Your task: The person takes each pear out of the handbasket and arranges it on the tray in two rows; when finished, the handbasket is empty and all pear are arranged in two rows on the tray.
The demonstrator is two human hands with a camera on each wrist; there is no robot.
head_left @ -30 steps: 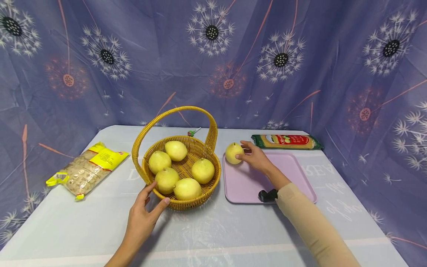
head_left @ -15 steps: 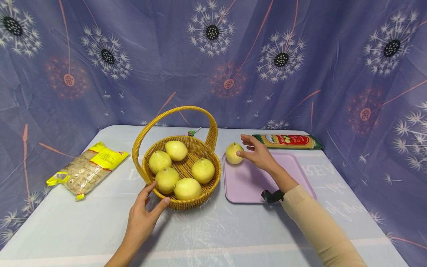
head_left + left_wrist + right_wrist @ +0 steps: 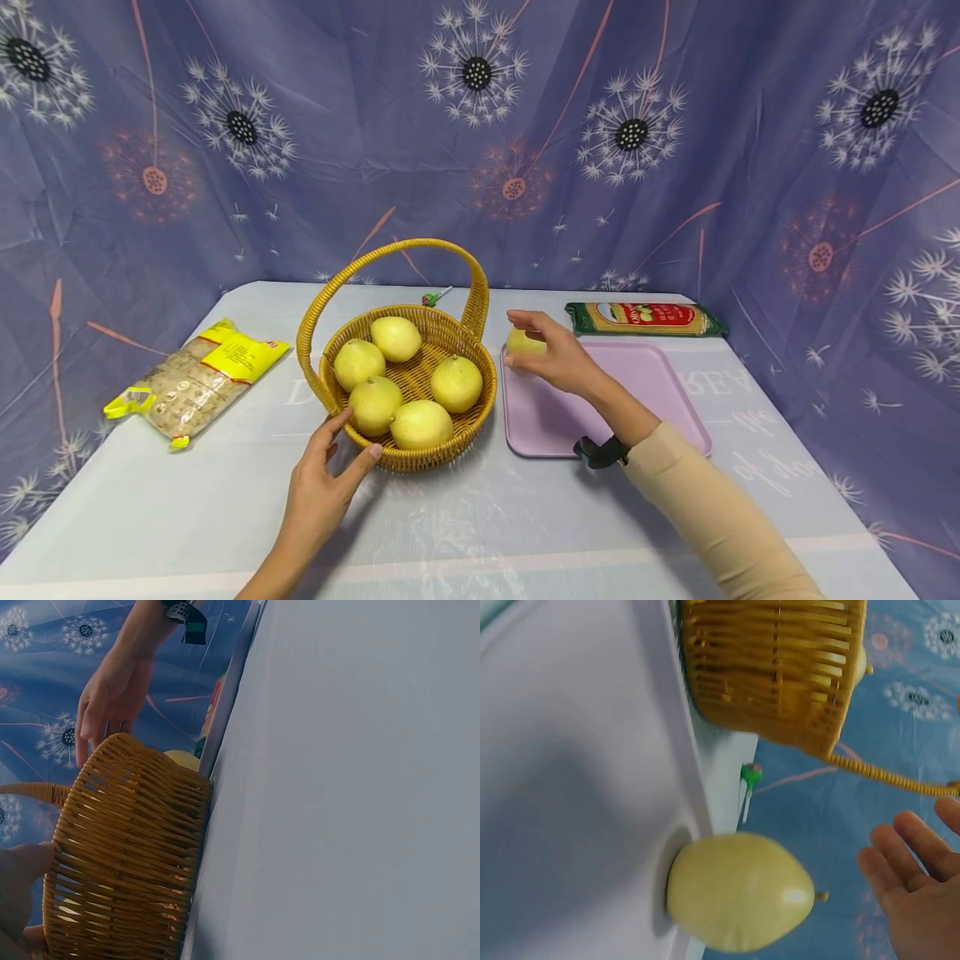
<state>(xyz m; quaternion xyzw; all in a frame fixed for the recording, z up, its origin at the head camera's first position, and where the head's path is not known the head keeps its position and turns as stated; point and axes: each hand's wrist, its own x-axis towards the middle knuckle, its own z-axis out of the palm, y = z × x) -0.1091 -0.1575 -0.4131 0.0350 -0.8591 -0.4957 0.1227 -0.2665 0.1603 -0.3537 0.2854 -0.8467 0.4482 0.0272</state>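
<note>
My left hand (image 3: 318, 492) rests at the near left rim of a yellow wicker basket (image 3: 450, 454), index fingertip and thumb touching the rim and spread apart. Inside the basket lie several pale yellow pears (image 3: 422, 425). Another pear (image 3: 739, 892) stands on the left edge area of a lilac tray (image 3: 592, 408), stem up. Over and in front of that pear is my right hand (image 3: 558, 354), its fingers extended toward the basket; it partly hides the pear in the head view. In the right wrist view the right hand is apart from the pear, holding nothing.
A clear and yellow food bag (image 3: 202, 379) lies at the left. Behind the tray is a green-ended noodle packet (image 3: 645, 318). A wrapped lollipop (image 3: 435, 297) lies behind the basket, whose tall handle (image 3: 393, 246) arches up. A patterned curtain (image 3: 375, 125) hangs behind the table.
My right hand has let go of the pear on the tray, drawn back up and right, then moved left across it. The left hand and basket have stayed put.
</note>
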